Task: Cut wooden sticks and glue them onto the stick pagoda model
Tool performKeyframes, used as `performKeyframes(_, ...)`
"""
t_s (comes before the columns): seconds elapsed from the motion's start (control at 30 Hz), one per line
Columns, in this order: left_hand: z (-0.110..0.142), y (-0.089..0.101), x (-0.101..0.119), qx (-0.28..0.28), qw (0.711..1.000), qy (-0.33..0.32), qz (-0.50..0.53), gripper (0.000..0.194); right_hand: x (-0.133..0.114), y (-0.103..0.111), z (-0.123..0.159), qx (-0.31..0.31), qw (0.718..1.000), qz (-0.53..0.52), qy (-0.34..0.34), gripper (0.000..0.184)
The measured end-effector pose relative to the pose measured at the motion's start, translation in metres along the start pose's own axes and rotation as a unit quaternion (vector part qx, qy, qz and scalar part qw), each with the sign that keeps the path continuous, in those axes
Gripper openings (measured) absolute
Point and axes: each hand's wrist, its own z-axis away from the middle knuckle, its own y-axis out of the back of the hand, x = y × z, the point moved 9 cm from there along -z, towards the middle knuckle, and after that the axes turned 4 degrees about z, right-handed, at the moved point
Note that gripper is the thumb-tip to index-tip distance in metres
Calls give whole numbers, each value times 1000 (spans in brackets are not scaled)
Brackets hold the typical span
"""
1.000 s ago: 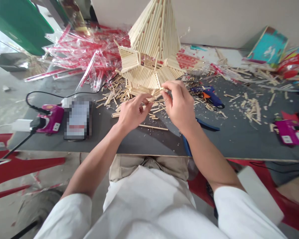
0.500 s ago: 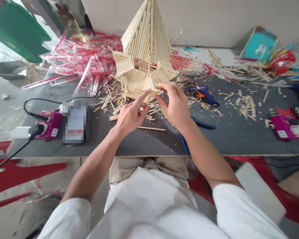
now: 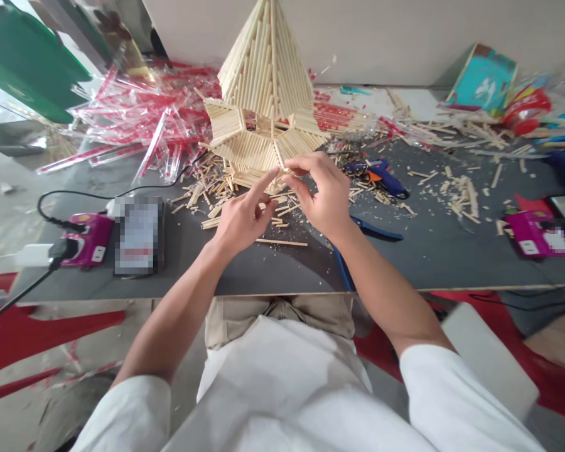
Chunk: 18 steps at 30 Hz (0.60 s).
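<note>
1. Left grip [image 3: 241, 216]: index stretched to the stick model's [image 3: 266, 72] front edge, thumb apart from it.
2. Right grip [image 3: 327, 198]: thumb and index close together at that edge; can't tell if anything's pinched (fingertips tiny, blurry).
3. Stick model: just ahead of both grips, pointed roof up.
4. Loose sticks [image 3: 211, 182]: on tabletop [image 3: 188, 270], ahead-left of left grip.
5. Glue gun [image 3: 390, 181]: right of right grip.
6. Blue-handled tool [image 3: 377, 230]: right of and nearer than right grip, partly behind forearm.
7. Phone [image 3: 138, 242]: well left of left grip.
</note>
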Motion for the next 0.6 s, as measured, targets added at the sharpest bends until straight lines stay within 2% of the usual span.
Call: performKeyframes(0.6, 0, 0, 0, -6, 1000, -12, -2, 61, -3, 0, -4, 40, 999, 11, 11, 23)
